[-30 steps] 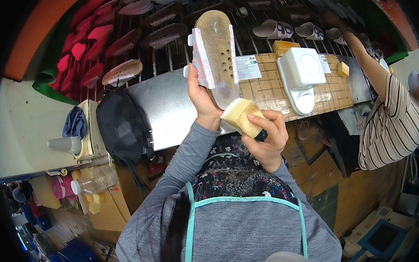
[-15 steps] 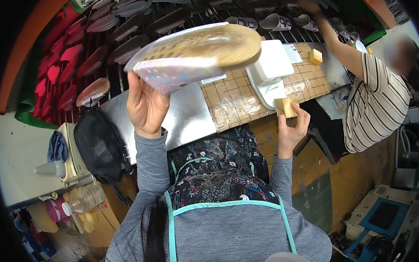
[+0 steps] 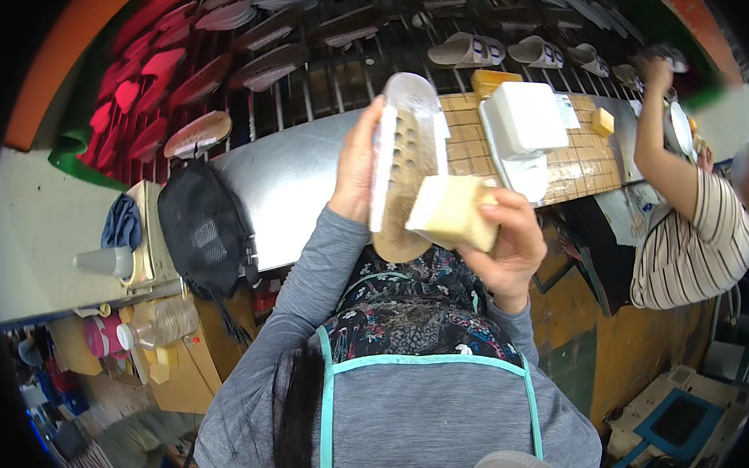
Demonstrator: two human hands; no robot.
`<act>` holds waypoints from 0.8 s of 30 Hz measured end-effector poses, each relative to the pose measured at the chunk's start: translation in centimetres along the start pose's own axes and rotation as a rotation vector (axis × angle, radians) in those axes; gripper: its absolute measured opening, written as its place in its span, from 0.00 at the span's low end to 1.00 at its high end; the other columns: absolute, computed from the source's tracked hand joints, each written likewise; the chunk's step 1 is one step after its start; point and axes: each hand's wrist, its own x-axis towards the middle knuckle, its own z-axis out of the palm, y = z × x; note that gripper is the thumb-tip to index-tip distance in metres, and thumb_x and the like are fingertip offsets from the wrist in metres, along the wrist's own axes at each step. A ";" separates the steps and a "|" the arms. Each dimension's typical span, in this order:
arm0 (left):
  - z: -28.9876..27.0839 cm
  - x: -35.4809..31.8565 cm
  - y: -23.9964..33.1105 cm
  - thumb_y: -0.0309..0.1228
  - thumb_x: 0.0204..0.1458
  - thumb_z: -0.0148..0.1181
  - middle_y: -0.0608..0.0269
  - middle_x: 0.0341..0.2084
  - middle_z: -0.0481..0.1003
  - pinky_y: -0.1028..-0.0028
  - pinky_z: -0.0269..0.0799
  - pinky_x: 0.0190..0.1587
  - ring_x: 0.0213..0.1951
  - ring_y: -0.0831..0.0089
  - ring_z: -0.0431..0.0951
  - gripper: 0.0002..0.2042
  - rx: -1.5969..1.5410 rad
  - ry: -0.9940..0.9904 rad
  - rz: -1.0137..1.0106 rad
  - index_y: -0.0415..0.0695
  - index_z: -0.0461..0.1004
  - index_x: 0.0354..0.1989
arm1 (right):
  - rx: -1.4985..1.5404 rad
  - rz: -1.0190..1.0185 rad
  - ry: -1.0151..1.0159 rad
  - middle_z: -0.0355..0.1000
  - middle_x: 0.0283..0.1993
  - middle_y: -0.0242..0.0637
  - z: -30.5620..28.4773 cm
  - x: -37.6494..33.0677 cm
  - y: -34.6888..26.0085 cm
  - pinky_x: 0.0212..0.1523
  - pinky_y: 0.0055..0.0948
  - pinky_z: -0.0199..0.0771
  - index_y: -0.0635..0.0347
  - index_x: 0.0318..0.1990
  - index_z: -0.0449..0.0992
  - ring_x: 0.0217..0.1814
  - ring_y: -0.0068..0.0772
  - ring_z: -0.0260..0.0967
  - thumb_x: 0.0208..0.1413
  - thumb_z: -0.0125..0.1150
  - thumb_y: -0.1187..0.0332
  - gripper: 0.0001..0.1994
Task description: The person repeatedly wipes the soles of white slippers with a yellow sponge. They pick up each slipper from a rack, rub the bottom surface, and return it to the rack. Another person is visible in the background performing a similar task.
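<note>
Top (image 3: 454, 418): grey with light flecks
Sleeves (image 3: 300, 277): long, grey too, down to the wrists
Apron (image 3: 423, 327): black and flowery, with bits of white and pink
Apron edge (image 3: 425, 360): a minty stripe
Straps (image 3: 325, 417): thin, minty too

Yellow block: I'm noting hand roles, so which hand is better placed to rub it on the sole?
Right, probably: the right hand grips the yellow block close to the sole, which the left hand supports.

Bare metal surface (image 3: 282, 188) leaves room between the black bag (image 3: 203, 227) and the left grip (image 3: 358, 165); 1 white container (image 3: 524, 124) blocks the way beyond the right grip (image 3: 512, 247).
</note>
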 end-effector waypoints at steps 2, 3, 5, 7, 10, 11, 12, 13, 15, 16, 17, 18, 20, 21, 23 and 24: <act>-0.3 -0.7 0.0 0.47 0.60 0.54 0.58 0.38 0.79 0.74 0.79 0.39 0.36 0.72 0.81 0.22 0.044 0.052 0.027 0.38 0.74 0.48 | -0.273 -0.105 -0.161 0.74 0.45 0.40 1.3 0.3 -0.3 0.48 0.32 0.68 0.56 0.43 0.81 0.44 0.37 0.71 0.29 0.69 0.76 0.24; -0.8 -1.1 0.1 0.47 0.60 0.53 0.58 0.39 0.79 0.72 0.80 0.41 0.37 0.71 0.81 0.22 0.057 0.097 0.012 0.39 0.74 0.49 | -0.402 -0.126 -0.254 0.75 0.44 0.39 1.8 0.4 -0.4 0.46 0.33 0.68 0.54 0.42 0.82 0.43 0.38 0.72 0.28 0.68 0.75 0.24; -1.8 -1.8 0.4 0.46 0.61 0.51 0.58 0.39 0.79 0.74 0.80 0.40 0.36 0.73 0.81 0.21 0.062 0.049 0.046 0.39 0.74 0.48 | -0.188 -0.051 -0.349 0.76 0.44 0.40 2.0 0.6 -0.2 0.44 0.32 0.69 0.57 0.41 0.82 0.41 0.36 0.72 0.29 0.66 0.75 0.23; -2.6 -2.5 0.8 0.45 0.62 0.50 0.59 0.38 0.79 0.75 0.79 0.39 0.36 0.74 0.81 0.21 0.102 0.031 0.048 0.39 0.74 0.48 | 0.041 0.039 -0.450 0.76 0.44 0.41 1.8 1.0 0.1 0.43 0.32 0.70 0.59 0.41 0.82 0.40 0.36 0.73 0.29 0.65 0.76 0.22; -2.6 -3.4 0.5 0.43 0.61 0.53 0.63 0.32 0.79 0.79 0.76 0.34 0.31 0.79 0.79 0.18 0.190 0.066 0.061 0.38 0.76 0.42 | 0.001 -0.009 -0.190 0.75 0.47 0.44 3.1 1.4 1.0 0.48 0.33 0.73 0.60 0.42 0.81 0.47 0.39 0.73 0.31 0.62 0.81 0.22; -2.4 -3.7 0.4 0.43 0.61 0.54 0.64 0.30 0.79 0.80 0.75 0.32 0.29 0.81 0.78 0.17 0.209 0.057 0.077 0.38 0.77 0.40 | -0.081 -0.080 -0.127 0.74 0.48 0.44 3.5 1.8 1.4 0.49 0.33 0.73 0.60 0.42 0.81 0.48 0.39 0.73 0.32 0.62 0.82 0.23; -2.3 -3.8 0.3 0.42 0.61 0.55 0.66 0.28 0.79 0.81 0.74 0.31 0.28 0.82 0.77 0.16 0.171 0.032 0.073 0.38 0.77 0.36 | -0.082 -0.085 -0.114 0.74 0.49 0.44 3.8 2.1 1.7 0.50 0.33 0.73 0.60 0.42 0.81 0.49 0.39 0.73 0.32 0.61 0.82 0.23; -2.2 -4.0 0.2 0.42 0.61 0.54 0.64 0.30 0.79 0.80 0.74 0.32 0.29 0.81 0.78 0.16 0.197 0.054 0.066 0.38 0.77 0.39 | -0.083 -0.089 -0.101 0.74 0.49 0.44 4.1 2.4 1.9 0.51 0.33 0.72 0.59 0.42 0.81 0.50 0.39 0.72 0.32 0.61 0.83 0.23; -2.3 -4.2 0.3 0.42 0.62 0.52 0.62 0.33 0.78 0.79 0.76 0.35 0.32 0.80 0.79 0.17 0.243 0.023 0.042 0.37 0.75 0.44 | -0.100 -0.093 -0.126 0.72 0.51 0.46 4.2 2.7 2.0 0.53 0.33 0.71 0.61 0.43 0.80 0.52 0.40 0.71 0.33 0.61 0.84 0.23; -2.5 -4.3 0.3 0.41 0.62 0.52 0.62 0.32 0.79 0.80 0.75 0.36 0.31 0.80 0.79 0.17 0.237 -0.011 0.056 0.37 0.76 0.42 | -0.118 -0.092 -0.165 0.71 0.51 0.47 4.1 2.8 1.9 0.55 0.34 0.70 0.62 0.43 0.79 0.53 0.41 0.70 0.34 0.60 0.85 0.22; -2.7 -4.4 0.4 0.41 0.62 0.52 0.63 0.32 0.79 0.80 0.75 0.36 0.31 0.80 0.79 0.17 0.244 -0.012 0.058 0.37 0.76 0.41 | -0.126 -0.101 -0.197 0.70 0.52 0.48 4.1 2.9 1.9 0.56 0.35 0.69 0.64 0.44 0.78 0.54 0.41 0.70 0.35 0.60 0.86 0.22; -2.9 -4.5 0.4 0.41 0.62 0.52 0.63 0.31 0.79 0.80 0.75 0.36 0.31 0.81 0.79 0.17 0.250 -0.012 0.059 0.37 0.76 0.41 | -0.121 -0.070 -0.206 0.70 0.52 0.48 4.1 2.9 2.0 0.56 0.34 0.69 0.64 0.44 0.78 0.54 0.41 0.70 0.35 0.60 0.86 0.22; -3.2 -4.5 0.5 0.41 0.62 0.52 0.63 0.31 0.79 0.80 0.75 0.35 0.31 0.81 0.79 0.17 0.256 -0.020 0.068 0.37 0.77 0.40 | -0.086 -0.034 -0.199 0.70 0.52 0.47 4.0 2.8 2.0 0.56 0.34 0.69 0.65 0.44 0.78 0.54 0.41 0.69 0.35 0.60 0.86 0.22; -3.2 -4.5 0.5 0.41 0.62 0.52 0.64 0.31 0.79 0.80 0.75 0.35 0.31 0.81 0.79 0.17 0.256 -0.028 0.078 0.37 0.77 0.39 | -0.081 -0.035 -0.199 0.70 0.52 0.47 4.1 2.8 2.0 0.56 0.34 0.69 0.65 0.44 0.78 0.54 0.41 0.69 0.35 0.60 0.86 0.22; -3.0 -4.4 0.6 0.41 0.62 0.52 0.64 0.30 0.79 0.80 0.75 0.34 0.31 0.82 0.79 0.17 0.263 -0.033 0.092 0.38 0.77 0.39 | -0.068 -0.034 -0.195 0.70 0.52 0.47 4.2 2.7 2.0 0.56 0.34 0.68 0.65 0.44 0.78 0.54 0.40 0.69 0.35 0.60 0.86 0.22; -2.8 -4.3 0.7 0.41 0.62 0.52 0.64 0.30 0.79 0.80 0.75 0.34 0.30 0.82 0.78 0.17 0.271 -0.031 0.097 0.38 0.77 0.39 | -0.056 -0.046 -0.199 0.70 0.51 0.46 4.2 2.6 2.0 0.56 0.34 0.69 0.65 0.44 0.78 0.53 0.40 0.70 0.35 0.60 0.85 0.22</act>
